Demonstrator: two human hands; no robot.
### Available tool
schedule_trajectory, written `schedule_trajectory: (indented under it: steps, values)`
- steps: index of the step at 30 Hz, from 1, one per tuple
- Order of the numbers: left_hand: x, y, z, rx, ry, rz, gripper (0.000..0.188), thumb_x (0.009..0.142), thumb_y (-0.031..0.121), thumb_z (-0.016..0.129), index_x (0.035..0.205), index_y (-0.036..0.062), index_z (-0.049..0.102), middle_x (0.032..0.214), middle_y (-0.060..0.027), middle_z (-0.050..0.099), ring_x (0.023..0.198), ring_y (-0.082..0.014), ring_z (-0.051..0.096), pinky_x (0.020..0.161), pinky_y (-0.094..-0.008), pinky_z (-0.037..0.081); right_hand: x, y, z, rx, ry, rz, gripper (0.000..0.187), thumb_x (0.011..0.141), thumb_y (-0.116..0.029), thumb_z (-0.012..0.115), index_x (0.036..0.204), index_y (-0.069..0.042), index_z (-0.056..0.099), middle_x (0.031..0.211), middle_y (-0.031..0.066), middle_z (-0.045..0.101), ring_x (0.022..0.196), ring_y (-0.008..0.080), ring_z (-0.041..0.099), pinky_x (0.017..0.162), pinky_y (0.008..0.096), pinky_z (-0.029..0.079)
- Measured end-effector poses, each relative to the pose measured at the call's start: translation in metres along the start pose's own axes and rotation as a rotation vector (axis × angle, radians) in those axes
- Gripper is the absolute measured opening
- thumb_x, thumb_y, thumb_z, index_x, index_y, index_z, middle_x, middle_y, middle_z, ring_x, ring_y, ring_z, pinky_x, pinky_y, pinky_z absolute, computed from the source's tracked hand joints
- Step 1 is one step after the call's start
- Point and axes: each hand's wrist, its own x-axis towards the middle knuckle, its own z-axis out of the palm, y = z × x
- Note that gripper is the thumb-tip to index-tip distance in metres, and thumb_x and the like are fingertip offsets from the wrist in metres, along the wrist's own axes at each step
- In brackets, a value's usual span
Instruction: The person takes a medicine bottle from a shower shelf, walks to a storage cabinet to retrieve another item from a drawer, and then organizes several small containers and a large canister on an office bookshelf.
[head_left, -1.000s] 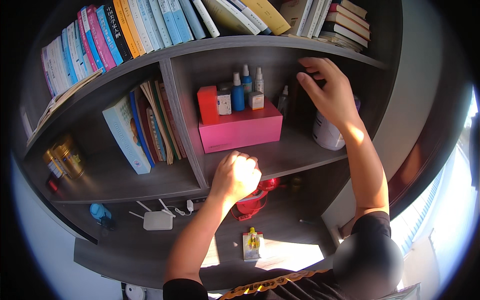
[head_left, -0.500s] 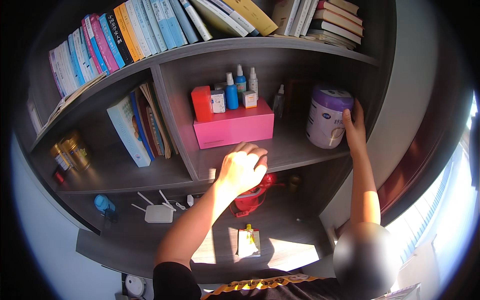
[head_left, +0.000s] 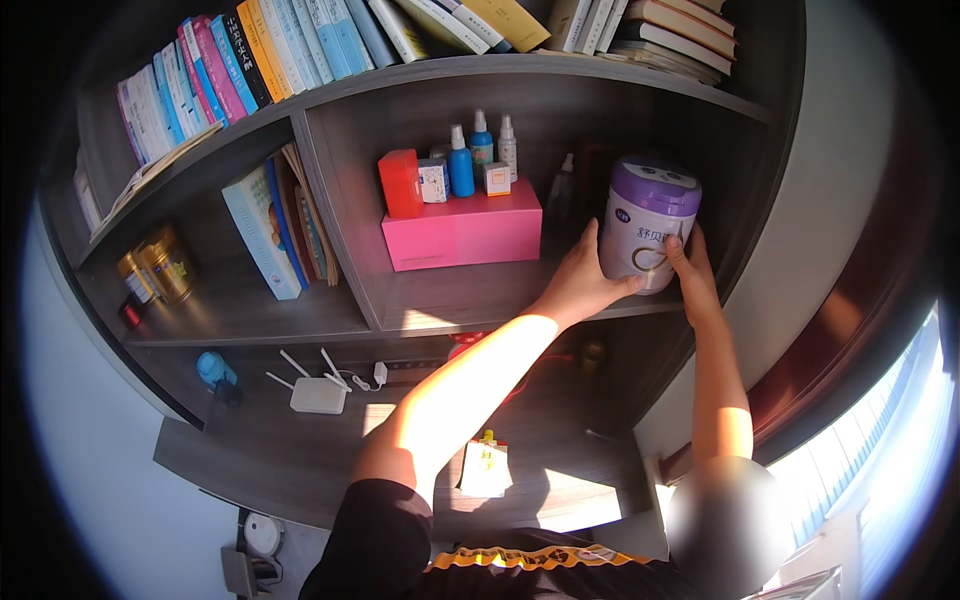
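A white milk powder can (head_left: 630, 240) with a purple lid stands upright at the right end of the middle shelf (head_left: 440, 305). My left hand (head_left: 585, 282) cups its lower left side, the thumb lying across the front and the other fingers partly behind it. From the right, my right hand (head_left: 694, 280) grips the can with its thumb on the front. Left of the can sits a pink box (head_left: 465, 232) with a red box (head_left: 402, 184), blue spray bottles (head_left: 461, 170) and small white cartons (head_left: 497, 180) on top. A clear spray bottle (head_left: 563, 188) stands between the box and the can.
Books (head_left: 330, 40) fill the shelf above. A divider (head_left: 340, 225) separates the left compartment, which holds upright books (head_left: 262, 235) and gold cans (head_left: 165, 265). On the lower surface are a white router (head_left: 318, 395), a blue bottle (head_left: 213, 370) and a yellow-capped pouch (head_left: 486, 468).
My left hand has moved right and up from in front of the pink box onto the can. The can has turned, its label now facing front. My right hand sits lower on it.
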Motion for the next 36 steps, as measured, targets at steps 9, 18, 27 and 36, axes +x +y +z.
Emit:
schedule_trajectory:
  steps: [9,18,27,36]
  values:
    - [-0.021,0.023,-0.011,-0.246,0.104,0.055,0.109,0.065,0.02,0.09,0.148,-0.002,0.023,0.139,-0.0257,0.052,0.13,-0.0385,0.053,0.107,-0.0433,0.046,-0.03,-0.03,0.019,-0.187,0.052,-0.25,0.106,0.077,-0.062,0.078,0.154,-0.003,0.033,0.148,0.0212,0.035,0.139,0.0358,0.039,0.113,0.0447,0.036]
    - [-0.116,0.053,-0.081,-0.074,0.252,0.157,0.128,0.059,0.025,0.097,0.154,0.0052,0.014,0.147,-0.0239,0.033,0.142,-0.0442,0.032,0.111,-0.0522,0.04,-0.106,-0.098,0.069,-0.15,-0.056,-0.369,0.107,0.078,-0.062,0.077,0.152,0.0,0.031,0.146,0.0188,0.034,0.142,0.0328,0.034,0.114,0.0435,0.034]
    - [-0.296,0.014,-0.151,-0.284,0.338,-0.012,0.138,0.065,0.02,0.094,0.156,0.0038,-0.008,0.152,-0.0212,0.028,0.142,-0.0333,0.035,0.114,-0.0478,0.036,-0.203,-0.096,0.191,0.062,-0.555,-0.329,0.112,0.08,-0.052,0.081,0.154,0.005,0.019,0.144,0.0215,0.036,0.136,0.0321,0.036,0.11,0.0452,0.035]
    - [-0.395,-0.017,-0.228,-0.463,0.682,-0.181,0.126,0.069,0.024,0.09,0.157,0.0033,0.002,0.147,-0.0178,0.035,0.139,-0.0287,0.041,0.111,-0.0435,0.04,-0.233,-0.087,0.337,0.227,-0.899,-0.258,0.107,0.084,-0.039,0.08,0.157,0.003,0.014,0.151,0.0262,0.031,0.14,0.0383,0.033,0.114,0.0487,0.032]
